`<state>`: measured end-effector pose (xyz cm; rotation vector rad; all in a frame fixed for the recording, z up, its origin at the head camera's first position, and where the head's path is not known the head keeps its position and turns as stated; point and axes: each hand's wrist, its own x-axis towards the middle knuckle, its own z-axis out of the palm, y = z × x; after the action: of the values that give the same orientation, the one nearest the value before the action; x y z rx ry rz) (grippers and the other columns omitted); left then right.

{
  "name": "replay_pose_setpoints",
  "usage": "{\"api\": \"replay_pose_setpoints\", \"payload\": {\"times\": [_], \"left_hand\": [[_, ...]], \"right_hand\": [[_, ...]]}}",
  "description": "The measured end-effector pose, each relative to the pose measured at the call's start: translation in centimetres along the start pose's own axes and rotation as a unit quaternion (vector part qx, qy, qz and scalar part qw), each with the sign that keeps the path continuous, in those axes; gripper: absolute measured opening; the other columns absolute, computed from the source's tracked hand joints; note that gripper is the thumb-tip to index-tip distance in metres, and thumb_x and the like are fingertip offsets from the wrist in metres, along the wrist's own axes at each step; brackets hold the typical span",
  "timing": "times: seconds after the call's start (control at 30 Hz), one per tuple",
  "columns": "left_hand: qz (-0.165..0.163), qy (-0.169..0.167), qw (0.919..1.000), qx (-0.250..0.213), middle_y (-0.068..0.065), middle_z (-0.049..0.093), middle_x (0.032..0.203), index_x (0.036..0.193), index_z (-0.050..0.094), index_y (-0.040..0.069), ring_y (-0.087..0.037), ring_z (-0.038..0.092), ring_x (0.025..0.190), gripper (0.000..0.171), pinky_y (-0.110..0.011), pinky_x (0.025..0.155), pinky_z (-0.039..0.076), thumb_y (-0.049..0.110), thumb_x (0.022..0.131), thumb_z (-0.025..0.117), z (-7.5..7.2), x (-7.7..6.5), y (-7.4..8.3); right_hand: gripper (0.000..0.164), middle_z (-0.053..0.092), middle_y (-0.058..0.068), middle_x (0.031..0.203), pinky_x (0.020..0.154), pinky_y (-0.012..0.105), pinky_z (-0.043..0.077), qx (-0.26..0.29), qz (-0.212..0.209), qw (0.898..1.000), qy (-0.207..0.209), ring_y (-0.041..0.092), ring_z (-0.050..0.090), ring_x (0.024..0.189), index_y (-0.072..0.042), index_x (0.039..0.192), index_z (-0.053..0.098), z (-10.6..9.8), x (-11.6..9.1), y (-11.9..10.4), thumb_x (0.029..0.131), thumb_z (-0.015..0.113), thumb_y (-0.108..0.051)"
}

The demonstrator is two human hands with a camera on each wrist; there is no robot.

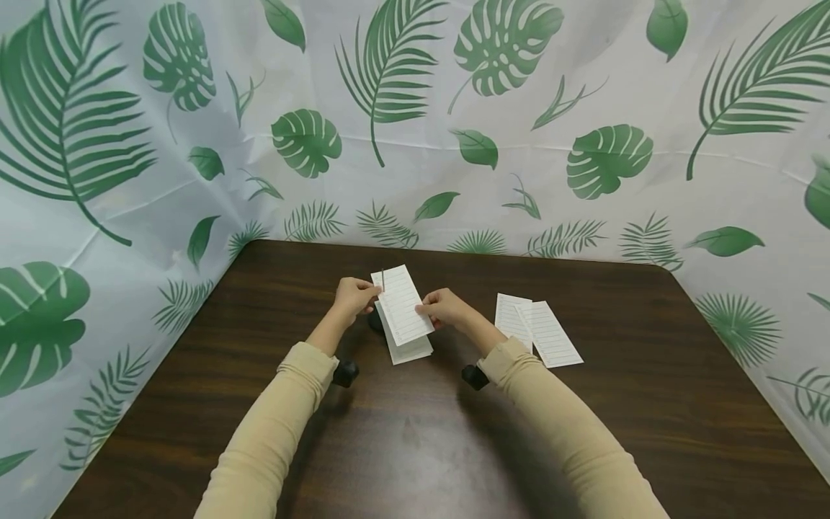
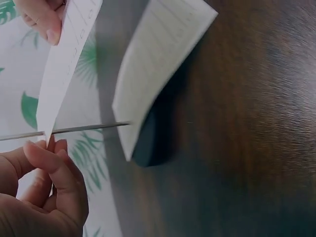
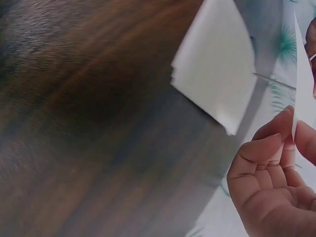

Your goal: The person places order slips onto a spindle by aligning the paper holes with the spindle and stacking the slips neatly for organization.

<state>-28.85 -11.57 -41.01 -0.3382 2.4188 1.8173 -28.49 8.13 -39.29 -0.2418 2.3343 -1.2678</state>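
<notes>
A white printed paper slip (image 1: 403,306) is held up between both hands. My left hand (image 1: 353,297) pinches its left edge, close to a thin metal spike (image 2: 94,128) that passes through the paper near that edge. On the opposite edge, my right hand (image 1: 446,306) pinches the slip between thumb and fingers. Lower on the spike sit more white slips (image 3: 212,69), tilted above the table. The spike's round black base (image 2: 153,140) shows partly behind them; the slips hide the rest.
Two more printed slips, a left one (image 1: 511,321) and a right one (image 1: 554,335), lie overlapping on the dark wooden table (image 1: 402,447) to the right. A leaf-patterned cloth (image 1: 415,180) hangs behind the table's far edge. Black wrist cameras stick out under both sleeves.
</notes>
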Motion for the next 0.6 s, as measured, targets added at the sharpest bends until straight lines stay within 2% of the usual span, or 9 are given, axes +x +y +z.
{"api": "replay_pose_setpoints", "payload": {"times": [0.07,0.1,0.27,0.3,0.33,0.37,0.4,0.5,0.6], "left_hand": [[-0.008,0.004,0.9999,0.013,-0.005,0.056,0.08,0.106,0.065,-0.01,-0.006,0.049,0.059,0.026,-0.01,0.046,0.046,0.01,0.09,0.061,0.2,0.3,-0.5],[-0.013,0.005,0.9997,0.02,-0.005,0.056,0.08,0.105,0.065,-0.01,-0.006,0.049,0.06,0.026,-0.01,0.046,0.046,0.01,0.09,0.062,0.3,0.4,-0.8],[-0.029,0.016,0.9982,0.05,-0.004,0.056,0.075,0.101,0.067,-0.008,-0.006,0.049,0.056,0.023,-0.011,0.043,0.047,0.01,0.087,0.065,0.7,1.0,-1.7],[-0.033,0.02,0.9976,0.057,-0.003,0.057,0.074,0.1,0.068,-0.007,-0.006,0.05,0.056,0.022,-0.012,0.043,0.047,0.01,0.086,0.066,0.8,1.0,-1.8],[-0.038,0.025,0.997,0.063,-0.003,0.058,0.073,0.099,0.069,-0.006,-0.007,0.05,0.056,0.022,-0.012,0.043,0.047,0.01,0.086,0.066,0.9,1.0,-1.9],[-0.043,0.031,0.9961,0.07,-0.003,0.058,0.071,0.098,0.07,-0.006,-0.007,0.05,0.056,0.021,-0.012,0.043,0.048,0.01,0.085,0.067,1.0,1.0,-1.9],[-0.047,0.037,0.9952,0.077,-0.003,0.058,0.071,0.097,0.07,-0.005,-0.007,0.051,0.056,0.02,-0.013,0.044,0.048,0.011,0.084,0.068,1.1,1.0,-2.0],[-0.056,0.056,0.9928,0.09,-0.004,0.063,0.072,0.094,0.072,-0.004,-0.008,0.052,0.056,0.019,-0.013,0.044,0.049,0.011,0.082,0.07,1.5,0.9,-2.2],[-0.057,0.066,0.9915,0.097,-0.01,0.068,0.082,0.094,0.072,-0.003,-0.009,0.052,0.056,0.019,-0.013,0.044,0.05,0.011,0.081,0.072,1.6,0.9,-2.4]], "right_hand": [[0.02,0.049,0.001,0.064,0.054,0.021,0.047,-0.007,-0.008,1.0,-0.008,0.01,0.046,0.057,0.005,0.087,0.06,0.3,0.4,1.0,0.095,0.054,-0.012],[0.02,0.049,0.001,0.063,0.052,0.022,0.048,-0.008,-0.012,1.0,-0.017,0.01,0.047,0.055,0.003,0.086,0.061,0.4,2.0,2.7,0.094,0.056,-0.015],[0.029,0.059,0.002,0.063,0.051,0.028,0.053,-0.004,-0.001,0.999,-0.043,0.013,0.056,0.055,-0.011,0.085,0.07,0.6,14.4,14.7,0.082,0.072,-0.039],[0.031,0.061,0.003,0.063,0.051,0.029,0.053,-0.002,0.004,0.999,-0.046,0.014,0.058,0.055,-0.012,0.084,0.071,0.7,16.4,16.6,0.079,0.073,-0.042],[0.032,0.063,0.003,0.065,0.051,0.029,0.054,-0.007,0.006,0.999,-0.044,0.015,0.059,0.056,-0.012,0.084,0.071,0.8,17.0,17.3,0.078,0.074,-0.043],[0.031,0.064,0.004,0.065,0.05,0.03,0.053,-0.013,0.007,0.999,-0.042,0.017,0.061,0.057,-0.012,0.083,0.072,0.9,17.1,17.6,0.078,0.074,-0.043],[0.03,0.064,0.005,0.065,0.049,0.029,0.052,-0.025,0.003,0.999,-0.038,0.017,0.06,0.057,-0.01,0.084,0.072,1.0,15.3,16.3,0.08,0.073,-0.04],[0.028,0.062,0.006,0.061,0.045,0.029,0.048,-0.056,-0.012,0.998,-0.037,0.016,0.056,0.051,-0.008,0.079,0.07,1.1,12.9,14.5,0.084,0.069,-0.035],[0.031,0.057,0.005,0.056,0.042,0.028,0.042,-0.074,-0.017,0.996,-0.042,0.014,0.047,0.046,-0.007,0.073,0.067,1.1,9.9,11.7,0.086,0.068,-0.035]]}}
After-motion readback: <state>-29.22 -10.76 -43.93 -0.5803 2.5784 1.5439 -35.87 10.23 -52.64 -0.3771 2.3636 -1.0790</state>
